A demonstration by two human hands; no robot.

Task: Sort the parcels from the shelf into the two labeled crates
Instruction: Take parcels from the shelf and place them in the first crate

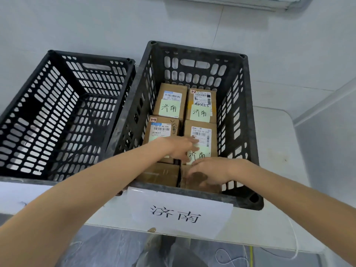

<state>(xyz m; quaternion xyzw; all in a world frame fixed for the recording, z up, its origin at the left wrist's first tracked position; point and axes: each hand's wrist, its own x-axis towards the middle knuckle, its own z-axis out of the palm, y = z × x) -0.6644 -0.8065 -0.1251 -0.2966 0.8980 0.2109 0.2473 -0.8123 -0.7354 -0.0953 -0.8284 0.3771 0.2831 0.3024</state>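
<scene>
We log a white paper sheet (181, 211) lettered 济南 hanging on the near wall of the dark slotted plastic crate (248, 116) at frame centre. Inside it, low centre, the right hand (210, 173) lies with fingers spread, grasping nothing, on the nearest right brown cardboard parcel (202, 188). Just above, the left hand (179, 147) rests straight, unclenched fingers on a green-noted parcel (201, 132). Two further green-noted parcels, far-left (171, 101) and far-right (201, 106), fill the back row. A second black slotted crate (57, 112) stands at left.
</scene>
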